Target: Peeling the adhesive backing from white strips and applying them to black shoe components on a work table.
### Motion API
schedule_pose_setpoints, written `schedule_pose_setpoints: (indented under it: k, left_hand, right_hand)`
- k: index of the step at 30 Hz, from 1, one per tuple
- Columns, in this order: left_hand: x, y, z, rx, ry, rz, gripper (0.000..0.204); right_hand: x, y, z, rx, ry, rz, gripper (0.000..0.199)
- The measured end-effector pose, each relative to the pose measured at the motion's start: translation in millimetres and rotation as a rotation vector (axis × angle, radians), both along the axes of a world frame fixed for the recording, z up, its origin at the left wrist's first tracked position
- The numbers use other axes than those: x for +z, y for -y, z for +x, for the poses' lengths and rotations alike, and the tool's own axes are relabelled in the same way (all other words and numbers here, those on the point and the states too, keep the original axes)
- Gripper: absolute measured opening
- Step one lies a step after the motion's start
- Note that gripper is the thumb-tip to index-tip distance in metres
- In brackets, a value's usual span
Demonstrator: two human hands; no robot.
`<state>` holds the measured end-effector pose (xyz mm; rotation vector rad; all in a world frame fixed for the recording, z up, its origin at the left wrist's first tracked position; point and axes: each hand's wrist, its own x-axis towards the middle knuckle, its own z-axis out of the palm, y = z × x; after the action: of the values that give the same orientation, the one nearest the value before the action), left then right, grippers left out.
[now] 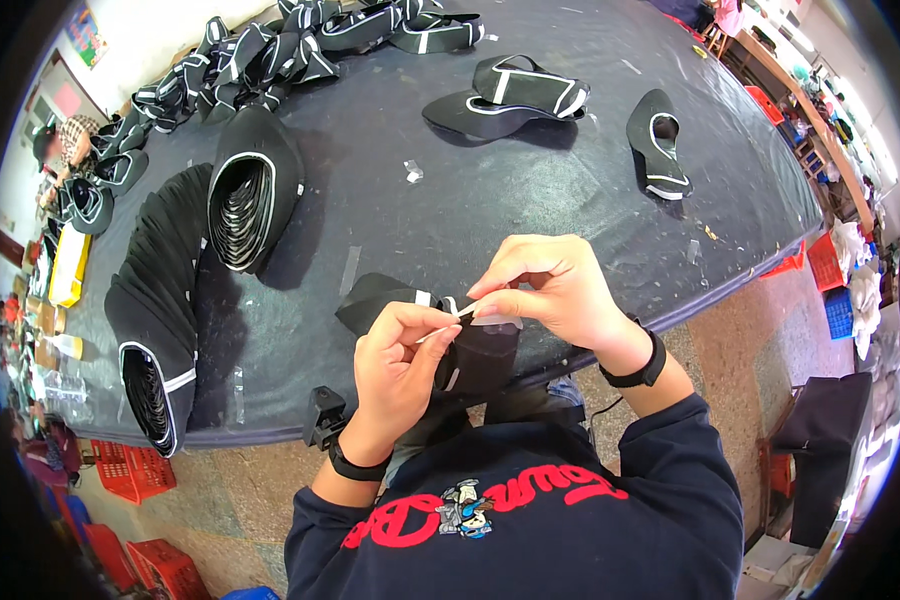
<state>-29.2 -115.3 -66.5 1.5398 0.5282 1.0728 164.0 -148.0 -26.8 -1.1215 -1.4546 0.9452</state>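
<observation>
At the table's near edge, a black sun visor (485, 365) with white edging lies under my hands. My left hand (395, 370) pinches a narrow white strip (465, 311) at the visor's band between thumb and forefinger. From the other side, my right hand (560, 295) is closed in a pinch on the same strip. The fingertips of both hands nearly meet; whether the strip is sewn to the visor I cannot tell. Part of the visor is hidden behind my left hand and fingers.
On the dark-covered table (370, 180), a long nested stack of visors (160, 265) and a shorter stack (270, 150) stand left. A heap of visors (260, 60) lies far left. Two overlapping visors (500, 112) and a single one (660, 150) lie beyond my hands. Red baskets (130, 470) stand below.
</observation>
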Motion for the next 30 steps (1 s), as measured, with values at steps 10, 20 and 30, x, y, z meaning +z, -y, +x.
schedule_pose_setpoints:
  k: [10, 20, 30]
  left_hand:
    - [5, 1, 4, 0.1, 0.074, -0.179, 0.006]
    - [4, 0, 4, 0.064, 0.111, -0.242, 0.007]
    - [6, -2, 6, 0.09, 0.12, -0.248, 0.005]
  right_hand:
    - [-2, 9, -6, -0.14, 0.168, 0.126, 0.012]
    - [1, 3, -5, -0.098, 0.362, 0.286, 0.02]
    - [-6, -3, -3, -0.185, 0.703, 0.685, 0.023]
